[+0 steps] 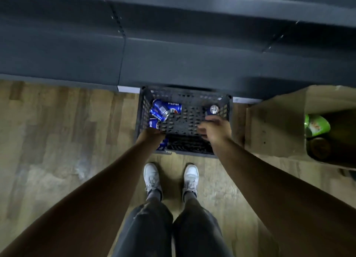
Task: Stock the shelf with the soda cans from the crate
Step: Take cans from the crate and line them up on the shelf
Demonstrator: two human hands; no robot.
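A black plastic crate stands on the floor against the foot of the dark grey shelf. Blue Pepsi cans lie in its left part: two crossed at the back, one below them, and another partly under my left wrist. One can stands upright in the back right corner. My left hand reaches down into the crate's left side with its fingers hidden. My right hand hovers just in front of the upright can, fingers loosely spread and holding nothing.
An open cardboard box stands right of the crate, holding a green snack bag. My feet in white shoes stand just in front of the crate on a wooden floor. The shelf boards overhang above.
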